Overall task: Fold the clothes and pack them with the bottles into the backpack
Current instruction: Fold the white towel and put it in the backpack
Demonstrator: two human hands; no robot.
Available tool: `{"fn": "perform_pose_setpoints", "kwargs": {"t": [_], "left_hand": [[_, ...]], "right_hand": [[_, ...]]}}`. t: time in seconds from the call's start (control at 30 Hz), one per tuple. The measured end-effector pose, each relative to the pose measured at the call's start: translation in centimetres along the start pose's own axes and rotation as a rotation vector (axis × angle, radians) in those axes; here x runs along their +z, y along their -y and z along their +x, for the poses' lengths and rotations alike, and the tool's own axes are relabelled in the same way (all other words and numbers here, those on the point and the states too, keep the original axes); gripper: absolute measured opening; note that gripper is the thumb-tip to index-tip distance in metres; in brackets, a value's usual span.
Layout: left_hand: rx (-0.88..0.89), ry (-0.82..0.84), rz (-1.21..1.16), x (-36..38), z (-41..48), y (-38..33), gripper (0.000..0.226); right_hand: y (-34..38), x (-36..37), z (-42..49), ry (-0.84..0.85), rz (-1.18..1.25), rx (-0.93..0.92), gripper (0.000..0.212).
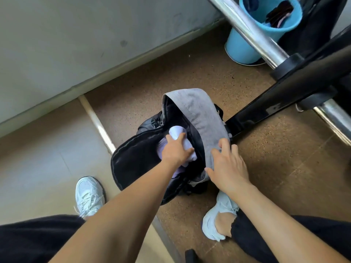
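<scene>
A black backpack (pixel 131 162) with a grey front panel (pixel 201 114) stands open on the brown floor between my feet. My left hand (pixel 175 150) reaches into the opening and grips a folded white and pale lilac garment (pixel 177 130) that sits in the main compartment. My right hand (pixel 227 164) holds the near edge of the grey panel and pulls it aside, fingers curled over the rim. No bottle is visible; the inside of the bag below the garment is hidden.
A blue bucket (pixel 245 44) with dark items stands at the back right. A chrome bar (pixel 247 29) and a black frame leg (pixel 275 109) run just right of the bag. A grey wall lies to the left. My white shoes (pixel 88 196) flank the bag.
</scene>
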State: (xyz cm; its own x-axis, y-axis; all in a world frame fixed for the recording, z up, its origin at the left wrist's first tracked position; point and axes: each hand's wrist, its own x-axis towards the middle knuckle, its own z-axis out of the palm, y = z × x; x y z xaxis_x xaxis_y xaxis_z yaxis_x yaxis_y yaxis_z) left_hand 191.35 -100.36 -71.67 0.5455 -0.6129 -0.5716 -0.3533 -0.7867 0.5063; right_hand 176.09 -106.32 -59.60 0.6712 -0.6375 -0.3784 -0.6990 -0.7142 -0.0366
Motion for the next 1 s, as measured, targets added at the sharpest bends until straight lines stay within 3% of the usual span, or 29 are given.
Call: {"fn": "perform_pose_setpoints", "kwargs": {"t": [0.27, 0.33, 0.5, 0.63, 0.73, 0.87, 1.0], "left_hand": [[-0.096, 0.066, 0.408, -0.5, 1.5, -1.4, 0.053], [-0.117, 0.129, 0.333, -0.6, 1.9, -1.6, 0.057], [-0.157, 0.223, -0.238, -2.1, 2.7, -0.1, 0.084], [-0.043, 0.112, -0.299, -4.0, 0.5, 2.0, 0.093], [0.052, 0.070, -0.147, -6.0, -2.6, 3.1, 0.073], [0.154, 0.160, 0.065, -9.5, -6.7, 3.9, 0.037], [0.247, 0.098, 0.128, -14.6, -10.4, 4.2, 0.023]], "right_hand": [[-0.2, -0.4, 0.1, 0.013, 0.019, 0.002, 0.044], [-0.2, -0.4, -0.1, 0.016, 0.003, 0.000, 0.043], [0.1, -0.2, -0.3, -0.003, 0.014, -0.001, 0.041], [0.7, -0.4, -0.3, -0.055, 0.024, -0.010, 0.041], [1.5, -1.0, -0.3, -0.077, 0.004, -0.010, 0.041], [2.6, -2.1, -0.2, -0.119, -0.002, -0.033, 0.041], [4.6, -3.4, -0.2, -0.052, 0.038, -0.090, 0.039]]}}
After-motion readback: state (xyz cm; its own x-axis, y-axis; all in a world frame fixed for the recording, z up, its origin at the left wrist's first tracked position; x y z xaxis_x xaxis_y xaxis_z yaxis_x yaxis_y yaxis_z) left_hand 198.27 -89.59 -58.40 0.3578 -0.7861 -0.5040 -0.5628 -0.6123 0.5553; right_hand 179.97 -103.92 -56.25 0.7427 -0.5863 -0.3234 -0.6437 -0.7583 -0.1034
